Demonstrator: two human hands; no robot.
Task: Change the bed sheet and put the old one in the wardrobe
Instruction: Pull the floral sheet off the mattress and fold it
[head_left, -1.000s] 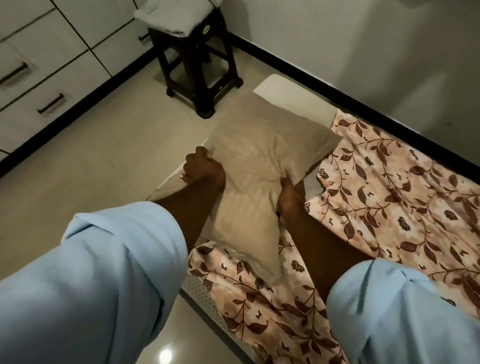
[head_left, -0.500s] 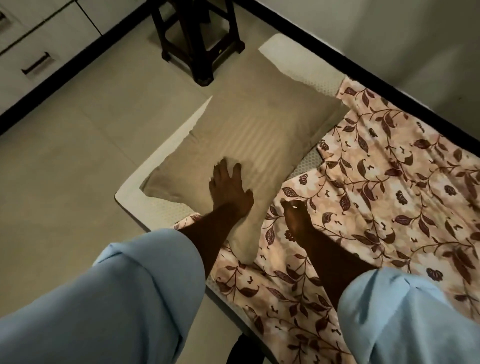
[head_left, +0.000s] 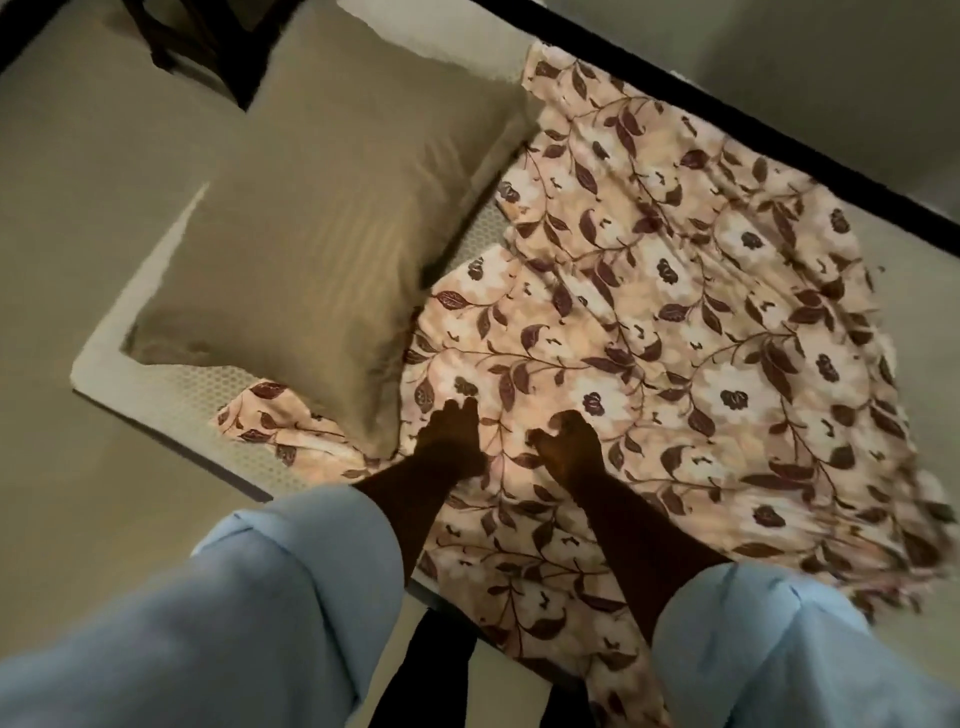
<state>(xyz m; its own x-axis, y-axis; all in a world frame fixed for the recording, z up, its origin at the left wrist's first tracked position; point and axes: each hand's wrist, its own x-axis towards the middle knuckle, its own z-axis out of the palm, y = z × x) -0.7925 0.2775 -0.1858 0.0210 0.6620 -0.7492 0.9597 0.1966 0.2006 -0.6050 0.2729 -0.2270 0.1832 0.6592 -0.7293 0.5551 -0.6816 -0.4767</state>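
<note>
Floral cotton bed sheet, cream with maroon leaves, lies rumpled over the pale honeycomb-textured mattress, its long axis running from the near edge toward the black skirting. Beside it, at the mattress head, rests the plump tan striped pillow. Left hand, half a second ago flat on that pillow, now presses the sheet, fingers extended; right hand curls, pinching sheet fabric.

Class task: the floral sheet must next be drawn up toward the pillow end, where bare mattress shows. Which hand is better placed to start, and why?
Probably the left hand. It rests on the floral sheet right beside the pillow, nearest the loose sheet edge and the bare mattress. The right hand sits farther from that edge.
</note>
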